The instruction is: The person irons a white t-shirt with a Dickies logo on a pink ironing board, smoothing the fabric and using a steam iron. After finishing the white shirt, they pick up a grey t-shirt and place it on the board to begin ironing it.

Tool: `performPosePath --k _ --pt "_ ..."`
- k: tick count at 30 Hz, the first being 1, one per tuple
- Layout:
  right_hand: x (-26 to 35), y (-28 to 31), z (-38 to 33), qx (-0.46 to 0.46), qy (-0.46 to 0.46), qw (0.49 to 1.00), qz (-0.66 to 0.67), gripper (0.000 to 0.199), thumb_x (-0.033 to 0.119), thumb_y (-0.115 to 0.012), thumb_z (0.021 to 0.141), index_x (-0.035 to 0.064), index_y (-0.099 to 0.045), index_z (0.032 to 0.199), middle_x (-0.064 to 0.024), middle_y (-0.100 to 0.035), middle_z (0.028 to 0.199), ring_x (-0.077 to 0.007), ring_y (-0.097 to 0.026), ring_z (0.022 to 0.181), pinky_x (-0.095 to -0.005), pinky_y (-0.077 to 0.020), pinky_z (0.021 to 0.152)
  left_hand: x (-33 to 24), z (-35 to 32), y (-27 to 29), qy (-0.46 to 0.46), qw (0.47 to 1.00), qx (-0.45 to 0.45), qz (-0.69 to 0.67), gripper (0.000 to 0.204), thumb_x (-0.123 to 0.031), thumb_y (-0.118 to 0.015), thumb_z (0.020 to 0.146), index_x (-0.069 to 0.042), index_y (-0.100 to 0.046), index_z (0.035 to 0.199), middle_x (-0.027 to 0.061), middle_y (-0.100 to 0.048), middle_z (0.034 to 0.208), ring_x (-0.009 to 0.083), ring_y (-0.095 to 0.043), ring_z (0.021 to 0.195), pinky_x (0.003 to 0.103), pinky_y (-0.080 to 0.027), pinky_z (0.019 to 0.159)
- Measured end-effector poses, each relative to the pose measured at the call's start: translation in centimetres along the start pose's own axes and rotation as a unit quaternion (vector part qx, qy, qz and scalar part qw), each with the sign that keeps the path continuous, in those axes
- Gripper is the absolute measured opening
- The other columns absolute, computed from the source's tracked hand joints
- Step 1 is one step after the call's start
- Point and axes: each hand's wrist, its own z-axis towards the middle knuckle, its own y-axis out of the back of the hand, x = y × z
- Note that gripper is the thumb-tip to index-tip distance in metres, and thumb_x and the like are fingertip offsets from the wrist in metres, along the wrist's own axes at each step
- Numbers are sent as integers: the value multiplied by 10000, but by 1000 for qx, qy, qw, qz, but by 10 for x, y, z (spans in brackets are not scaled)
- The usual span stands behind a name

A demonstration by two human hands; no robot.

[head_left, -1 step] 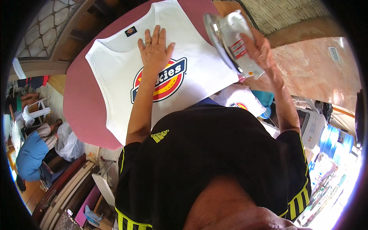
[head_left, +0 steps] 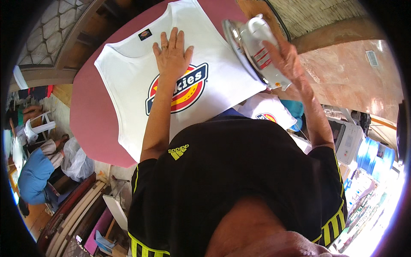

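Note:
A white sleeveless shirt with a large round printed emblem lies spread over a maroon padded board. My left hand rests flat on its upper part, below the dark neck label, fingers stretched and a little apart. At the shirt's right edge, my right hand is closed round the handle of a grey-white clothes iron. The iron is tilted, its shiny soleplate facing left; whether it touches the cloth I cannot tell. The handle is mostly hidden by my fingers.
Another white printed garment lies near my body on the right, beside a teal item. A white appliance and blue containers stand farther right. At left are a plastic bag and a person in blue.
The iron in my right hand has shifted slightly left and a touch nearer to me. My left hand has hardly moved on the shirt.

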Motion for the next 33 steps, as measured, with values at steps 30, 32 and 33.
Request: performPosePath --k 30,32,33 --pt "-28 -154 184 -34 0 987 -155 538 447 -555 944 -77 -616 1052 -364 -634 968 -532 -612 942 -568 -496 814 1 -3 -7 12 1000 0 0 587 -468 -409 1000 -169 -375 1505 -2 -306 1595 309 -250 1475 599 -178 1157" --pt "-30 -165 200 -40 22 985 -166 489 419 -551 948 -58 -618 1035 -351 -638 928 -523 -620 892 -569 -501 769 3 -3 -6 17 1000 10 7 588 -466 -401 1003 -173 -370 1511 -8 -291 1602 307 -241 1479 596 -164 1167" --pt "-30 -172 207 -65 30 983 -168 440 381 -549 953 -46 -619 1031 -345 -638 898 -514 -631 847 -566 -509 722 3 -4 -5 20 1000 11 7 591 -469 -398 1003 -174 -367 1514 -9 -286 1605 305 -236 1482 593 -158 1169"
